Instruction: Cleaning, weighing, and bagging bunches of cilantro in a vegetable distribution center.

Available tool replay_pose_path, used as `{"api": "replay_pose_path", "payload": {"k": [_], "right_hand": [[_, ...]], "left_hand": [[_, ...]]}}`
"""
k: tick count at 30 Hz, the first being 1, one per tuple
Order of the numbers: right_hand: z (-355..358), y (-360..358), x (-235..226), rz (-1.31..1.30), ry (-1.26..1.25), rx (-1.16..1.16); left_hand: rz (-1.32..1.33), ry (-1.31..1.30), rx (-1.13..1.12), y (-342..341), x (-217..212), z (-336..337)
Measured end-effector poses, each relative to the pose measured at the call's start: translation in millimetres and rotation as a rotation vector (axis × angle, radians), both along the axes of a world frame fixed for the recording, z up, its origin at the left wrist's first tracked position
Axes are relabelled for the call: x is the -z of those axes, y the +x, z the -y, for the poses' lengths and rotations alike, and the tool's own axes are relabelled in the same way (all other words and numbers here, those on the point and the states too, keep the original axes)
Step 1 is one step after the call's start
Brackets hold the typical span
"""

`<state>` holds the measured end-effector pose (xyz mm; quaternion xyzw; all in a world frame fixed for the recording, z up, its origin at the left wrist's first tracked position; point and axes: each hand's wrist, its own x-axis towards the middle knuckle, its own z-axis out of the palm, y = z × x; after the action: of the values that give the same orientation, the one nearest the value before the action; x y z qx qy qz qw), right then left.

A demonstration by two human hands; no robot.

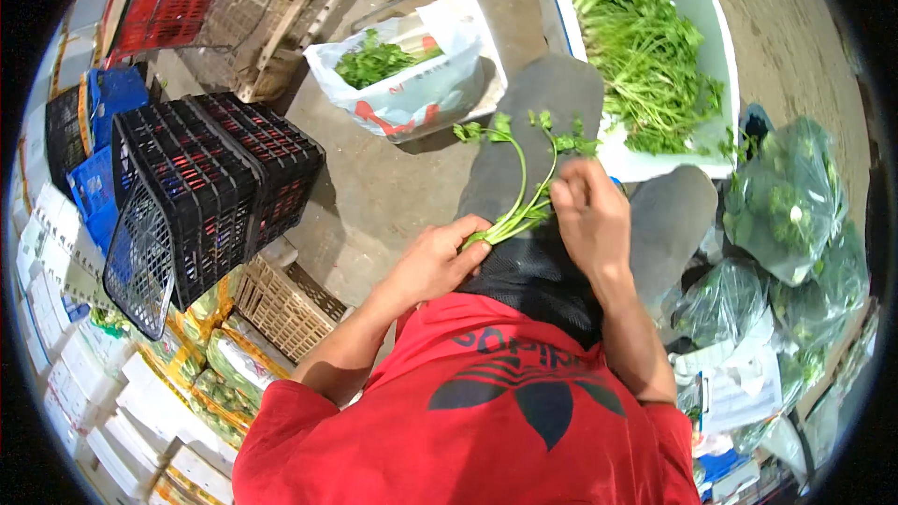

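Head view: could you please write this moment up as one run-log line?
left hand: grips herb sprigs at stem base | right hand: fingers on stems | white box of greens ahead

My left hand [435, 257] covers the cut ends of the thin green leafy stalks [524, 192]. Just beside those stalks, my right hand [589, 215] has its fingertips curled out of sight. Beyond them, the white foam box [716, 56] runs past the top edge.

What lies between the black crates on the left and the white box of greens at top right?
In the head view, between the black crates and the white box of greens lies a white plastic bag of leafy greens on bare concrete floor.
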<state>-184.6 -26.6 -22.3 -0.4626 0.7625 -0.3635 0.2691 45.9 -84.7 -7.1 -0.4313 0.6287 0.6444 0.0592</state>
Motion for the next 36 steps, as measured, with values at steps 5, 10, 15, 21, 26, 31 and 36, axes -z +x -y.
{"api": "replay_pose_path", "payload": {"k": [5, 10, 15, 21, 26, 31, 36], "right_hand": [[-39.6, -1.7, -38.0, 0.897, 0.316, -0.074], [1.9, 0.4, -48.1, 1.334, 0.017, -0.103], [46.4, -11.5, -47.4, 0.974, -0.262, 0.030], [203.8, 36.7, -57.0, 0.250, -0.541, -0.202], [286.5, 106.5, 44.0, 0.090, -0.564, -0.544], [242.3, 99.8, 151.2, -0.799, 0.151, -0.973], [224.3, 110.7, 148.0, -0.653, 0.613, -1.078]], "left_hand": [[-0.435, 0.487, -0.262, -35.3, -28.2, 17.4], [-0.497, 0.508, -0.107, -62.4, -28.8, 32.1], [-0.003, -0.871, -0.615, -2.9, 24.6, 137.1], [0.440, -0.876, -0.553, 105.4, 111.1, 249.0], [-0.509, -0.052, -1.081, 87.4, 91.3, 224.7], [-0.697, 0.167, -1.278, 87.2, 72.3, 199.5], [-0.811, 0.136, -1.182, 113.6, 91.7, 184.6]]}}
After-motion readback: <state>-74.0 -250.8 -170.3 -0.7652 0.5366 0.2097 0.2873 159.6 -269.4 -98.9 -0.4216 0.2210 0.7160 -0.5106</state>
